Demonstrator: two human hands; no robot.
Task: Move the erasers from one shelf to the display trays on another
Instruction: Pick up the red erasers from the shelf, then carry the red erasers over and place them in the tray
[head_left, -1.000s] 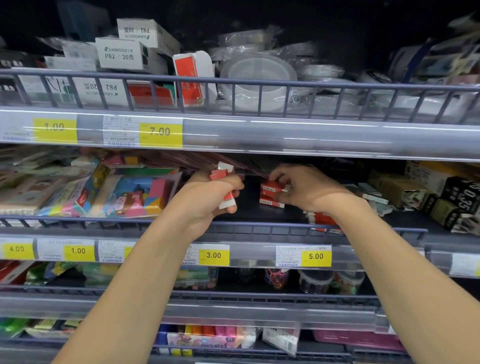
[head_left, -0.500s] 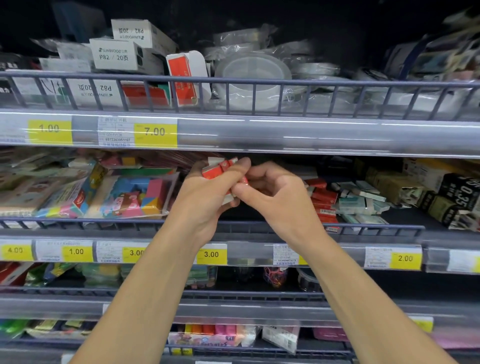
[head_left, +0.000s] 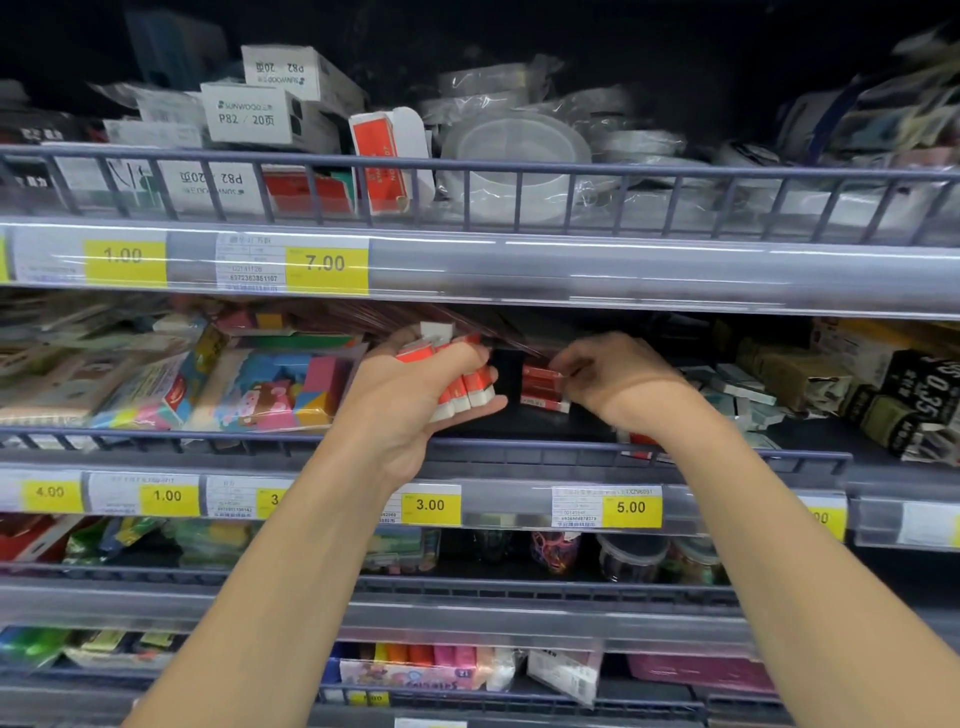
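The left hand (head_left: 415, 395) has its grip clamped on a bunch of small rectangular erasers (head_left: 462, 387), white blocks in red-orange paper sleeves, held above the dark middle shelf (head_left: 519, 423). The right hand (head_left: 618, 382), fingers curled, pinches the top of a short stack of the same red-sleeved erasers (head_left: 543, 387) resting on that shelf, just beside the held bunch.

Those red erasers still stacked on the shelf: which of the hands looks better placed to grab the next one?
Probably the right hand. Its fingertips are already at the stacked erasers and it does not look full. The left hand is gripping a bundle of erasers, so it has little room for more.
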